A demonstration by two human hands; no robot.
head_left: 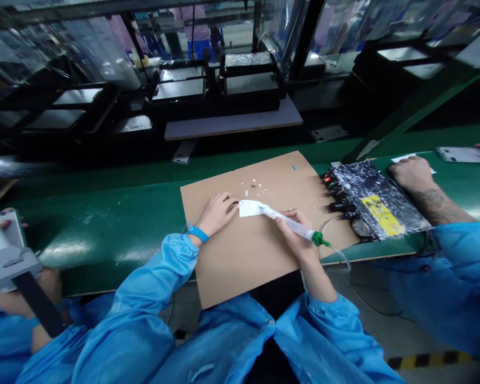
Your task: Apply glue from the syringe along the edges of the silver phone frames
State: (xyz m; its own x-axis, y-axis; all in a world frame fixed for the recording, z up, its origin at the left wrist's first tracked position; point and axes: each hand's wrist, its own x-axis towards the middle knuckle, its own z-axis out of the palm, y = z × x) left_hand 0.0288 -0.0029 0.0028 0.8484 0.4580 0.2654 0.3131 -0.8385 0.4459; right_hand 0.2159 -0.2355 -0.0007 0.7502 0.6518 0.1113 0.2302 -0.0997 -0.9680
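On a brown cardboard sheet (240, 266) lies a small white piece of paper (248, 208). The fingertips of my left hand (219, 213) are closed at its left edge, the palm low over the cardboard. My right hand (298, 234) is wrapped round a clear dispensing syringe (280, 217) holding whitish contents. Its blue tip meets the right end of the paper. A green cap (319, 239) at the syringe's back end leads into a thin clear tube (340, 253). White crumbs (254, 184) are scattered just beyond the paper.
A paint-spattered control box (376, 197) with knobs and a gauge stands right of the cardboard. Beside it rests a co-worker's arm (428, 186). At left, another person's hands (44, 290) hold a grey device. Black trays (180, 88) line the back beyond the green bench (144, 213).
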